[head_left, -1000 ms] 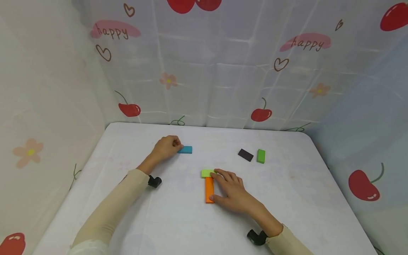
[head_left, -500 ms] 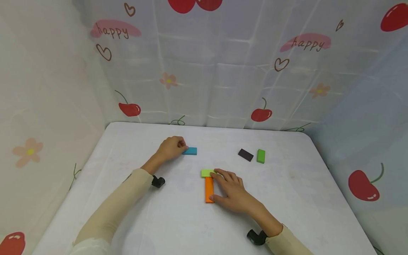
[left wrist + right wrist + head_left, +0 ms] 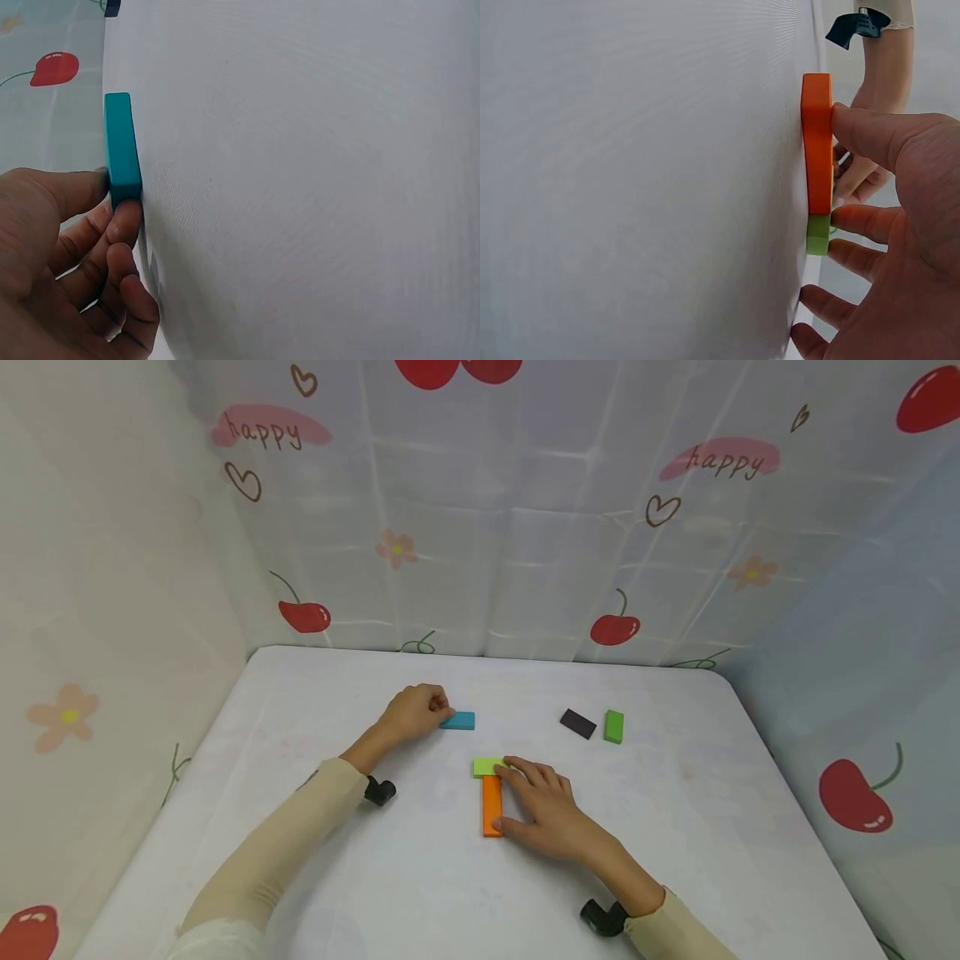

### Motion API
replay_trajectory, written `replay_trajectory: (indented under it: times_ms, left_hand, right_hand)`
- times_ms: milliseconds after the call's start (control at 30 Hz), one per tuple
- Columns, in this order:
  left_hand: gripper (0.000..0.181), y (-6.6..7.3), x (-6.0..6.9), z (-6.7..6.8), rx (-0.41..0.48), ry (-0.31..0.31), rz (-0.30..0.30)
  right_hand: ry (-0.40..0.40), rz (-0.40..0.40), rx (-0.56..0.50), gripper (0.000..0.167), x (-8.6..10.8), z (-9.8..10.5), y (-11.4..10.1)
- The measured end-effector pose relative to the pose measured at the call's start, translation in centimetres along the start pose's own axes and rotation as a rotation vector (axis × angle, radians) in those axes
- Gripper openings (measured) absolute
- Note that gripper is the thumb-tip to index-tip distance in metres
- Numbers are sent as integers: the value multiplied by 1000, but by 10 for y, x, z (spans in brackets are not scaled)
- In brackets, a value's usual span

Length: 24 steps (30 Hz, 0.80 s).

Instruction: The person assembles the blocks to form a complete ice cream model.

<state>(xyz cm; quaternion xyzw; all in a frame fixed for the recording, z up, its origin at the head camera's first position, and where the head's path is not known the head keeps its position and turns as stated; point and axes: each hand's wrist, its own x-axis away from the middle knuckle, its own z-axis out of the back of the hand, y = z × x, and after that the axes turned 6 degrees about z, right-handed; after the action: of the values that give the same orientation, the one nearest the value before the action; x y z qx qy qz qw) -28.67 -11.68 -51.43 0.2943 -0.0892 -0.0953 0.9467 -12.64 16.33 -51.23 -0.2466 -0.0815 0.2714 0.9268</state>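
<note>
My left hand point(image 3: 417, 710) pinches one end of a blue block point(image 3: 461, 721) between thumb and fingertips. In the left wrist view the blue block point(image 3: 122, 146) extends past the fingertips. An orange block point(image 3: 491, 807) lies lengthwise on the table, and a lime green block point(image 3: 487, 767) sits crosswise against its far end, forming a T shape. My right hand point(image 3: 551, 814) rests over the pair with fingers spread. Its thumb touches the orange block point(image 3: 817, 142), while fingertips touch the lime green block point(image 3: 818, 234).
A black block point(image 3: 578, 724) and a green block point(image 3: 613, 727) lie side by side on the white table point(image 3: 675, 793), at the back right. A printed curtain point(image 3: 495, 510) hangs behind the table's far edge.
My left hand has moved to the right and slightly nearer, carrying the blue block along. The right hand and the orange and lime green blocks have stayed put.
</note>
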Motion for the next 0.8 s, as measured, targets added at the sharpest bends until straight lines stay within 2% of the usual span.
replay_trajectory:
  times_ms: [800]
  left_hand:
    - [21, 20, 2, -19, 13, -68, -54]
  right_hand:
    - [0, -21, -1, 77, 0, -1, -1]
